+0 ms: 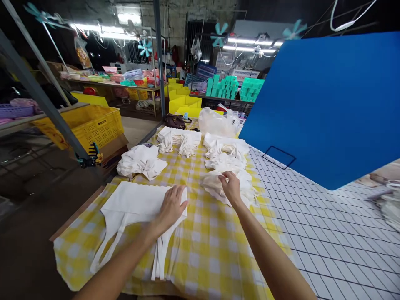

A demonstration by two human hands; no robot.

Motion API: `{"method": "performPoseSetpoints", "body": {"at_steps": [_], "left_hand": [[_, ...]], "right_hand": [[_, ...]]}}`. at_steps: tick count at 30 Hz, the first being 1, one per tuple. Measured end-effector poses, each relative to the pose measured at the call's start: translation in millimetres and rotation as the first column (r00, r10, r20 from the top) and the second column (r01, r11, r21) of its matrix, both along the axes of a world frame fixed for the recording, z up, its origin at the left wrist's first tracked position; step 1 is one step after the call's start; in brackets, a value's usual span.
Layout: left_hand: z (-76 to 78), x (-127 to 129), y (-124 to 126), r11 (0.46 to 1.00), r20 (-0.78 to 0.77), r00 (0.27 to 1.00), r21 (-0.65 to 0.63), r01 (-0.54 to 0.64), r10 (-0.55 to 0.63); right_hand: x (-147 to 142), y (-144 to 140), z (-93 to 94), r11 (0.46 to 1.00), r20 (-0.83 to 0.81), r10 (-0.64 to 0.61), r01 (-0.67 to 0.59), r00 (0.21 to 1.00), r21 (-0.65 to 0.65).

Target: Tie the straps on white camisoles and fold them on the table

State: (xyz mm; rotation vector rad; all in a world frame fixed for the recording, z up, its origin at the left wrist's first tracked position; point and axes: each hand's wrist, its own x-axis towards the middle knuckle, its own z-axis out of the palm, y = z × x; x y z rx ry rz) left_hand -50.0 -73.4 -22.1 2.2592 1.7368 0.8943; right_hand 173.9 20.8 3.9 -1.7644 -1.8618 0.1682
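A white strappy garment (pixel 134 202), looking like a camisole top, is spread on the yellow checked tablecloth (pixel 206 250), its straps pointing toward me. My left hand (pixel 172 204) rests on its right part, fingers stretched out and lying flat. To the right, my right hand (pixel 231 188) reaches over a loose heap of white cloth pieces (pixel 214 183). Its thumb and fingers pinch at the heap's top; how much cloth sits between them is hard to see.
A crumpled white cloth pile (pixel 140 160) lies beyond the garment. Farther back are two stacks of folded white garments (pixel 179 139), a plastic bag (pixel 215 121) and a dark purse (pixel 175 121). A blue board (pixel 328 108) leans in at right above a grid-patterned surface (pixel 312 225). Yellow crate (pixel 103 129) stands left.
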Motion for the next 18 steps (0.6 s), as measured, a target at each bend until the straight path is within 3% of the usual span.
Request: {"method": "performPoseSetpoints", "body": {"at_steps": [4,8,12,16,18], "left_hand": [[4.4,42,8,0.986,0.303,0.951,-0.128,0.111,-0.068],[14.6,85,11,0.966,0.491,0.868,-0.177,0.189,-0.080],[49.4,102,-4,0.948,0.641,0.731,-0.017,0.319,-0.235],[93.2,98,-36,0.828,0.807,0.433,0.118,0.549,-0.402],[109.2,96,-51,0.812,0.813,0.402,0.141,0.566,-0.421]], "right_hand": [[15,-37,41.7,0.978,-0.216,0.170,-0.138,0.962,0.156],[19,-70,80.6,0.965,-0.323,0.246,-0.199,0.914,0.173],[19,-100,112.5,0.937,-0.384,0.335,-0.262,0.860,0.231],[19,-128,136.6,0.920,-0.430,0.356,-0.231,0.830,0.316],[18,-141,146.3,0.909,-0.457,0.383,-0.239,0.803,0.342]]}}
